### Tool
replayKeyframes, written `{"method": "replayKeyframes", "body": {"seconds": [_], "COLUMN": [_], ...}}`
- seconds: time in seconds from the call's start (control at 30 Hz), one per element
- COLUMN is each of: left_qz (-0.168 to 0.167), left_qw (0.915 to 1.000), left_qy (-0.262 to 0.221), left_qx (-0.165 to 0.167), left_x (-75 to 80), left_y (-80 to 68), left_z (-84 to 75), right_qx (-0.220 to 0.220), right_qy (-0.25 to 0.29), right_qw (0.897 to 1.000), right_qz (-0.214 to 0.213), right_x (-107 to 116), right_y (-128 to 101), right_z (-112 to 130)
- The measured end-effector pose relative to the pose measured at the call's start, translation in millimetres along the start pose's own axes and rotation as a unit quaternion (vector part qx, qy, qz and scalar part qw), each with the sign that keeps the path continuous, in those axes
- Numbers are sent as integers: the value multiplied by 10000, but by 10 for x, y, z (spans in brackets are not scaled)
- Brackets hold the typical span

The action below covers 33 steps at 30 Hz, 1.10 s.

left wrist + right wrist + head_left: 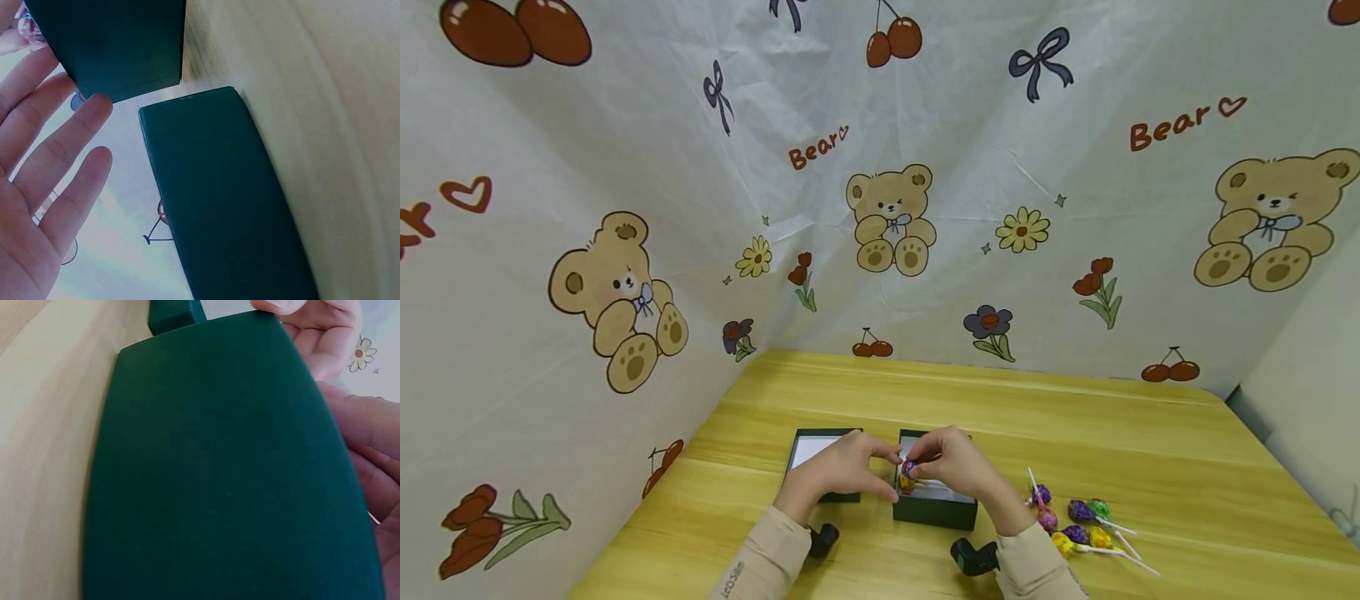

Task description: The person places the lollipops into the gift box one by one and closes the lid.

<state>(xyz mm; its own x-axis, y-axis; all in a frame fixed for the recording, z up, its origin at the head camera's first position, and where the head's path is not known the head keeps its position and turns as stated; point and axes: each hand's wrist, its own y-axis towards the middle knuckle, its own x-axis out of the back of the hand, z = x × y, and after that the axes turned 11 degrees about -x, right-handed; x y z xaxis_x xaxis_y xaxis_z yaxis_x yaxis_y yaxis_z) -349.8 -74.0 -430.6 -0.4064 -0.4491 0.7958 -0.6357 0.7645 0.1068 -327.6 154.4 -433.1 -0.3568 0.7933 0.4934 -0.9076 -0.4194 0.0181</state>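
Note:
A dark green box [934, 512] with a pale inside stands open on the table. Over its left end my right hand [958, 460] pinches a lollipop [909, 475] with a colourful wrapper between thumb and fingers. More lollipop sticks show inside the box, partly covered by that hand. My left hand [850, 465] is at the box's left edge, its fingers fairly straight in the left wrist view and the fingertips [97, 107] right at the green wall. Behind the left hand lies a second green box part [824, 440] with a white inside. In the right wrist view the box wall hides much of the right hand's fingers.
Several lollipops [1078, 512] with white sticks lie loose on the wooden table [1000, 400] right of the right hand. Black devices [824, 540] sit at both wrists. A white cloth [925, 308] printed with bears hangs behind the table and on its left.

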Motion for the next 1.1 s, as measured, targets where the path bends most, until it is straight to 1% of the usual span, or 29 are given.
{"method": "replayKeyframes", "body": {"seconds": [0.27, 0.4, 0.53, 0.77, 0.87, 1.1], "left_qz": [-5, -6, 15, 33, 38, 20], "left_qw": [10000, 10000, 10000, 9998, 9998, 9999], "left_qy": [65, 72, 63, 128, 147, 125], "left_qx": [-20, -1, 2, -141, -127, -75], "left_x": [-14, -16, -11, -1, 1, -2], "left_y": [-1, -2, -4, -6, 0, 10], "left_z": [-16, -23, -27, -25, -18, -1], "right_qx": [-43, -74, -127, -180, -181, -270], "right_qy": [-101, -145, -359, -645, -770, -734], "right_qw": [9998, 9998, 9993, 9977, 9968, 9968], "right_qz": [146, 109, 8, -71, -118, -180], "right_x": [-57, -90, -130, -178, -186, -198], "right_y": [30, 43, 56, 55, 51, 49], "right_z": [-71, -93, -112, -116, -105, -86]}}
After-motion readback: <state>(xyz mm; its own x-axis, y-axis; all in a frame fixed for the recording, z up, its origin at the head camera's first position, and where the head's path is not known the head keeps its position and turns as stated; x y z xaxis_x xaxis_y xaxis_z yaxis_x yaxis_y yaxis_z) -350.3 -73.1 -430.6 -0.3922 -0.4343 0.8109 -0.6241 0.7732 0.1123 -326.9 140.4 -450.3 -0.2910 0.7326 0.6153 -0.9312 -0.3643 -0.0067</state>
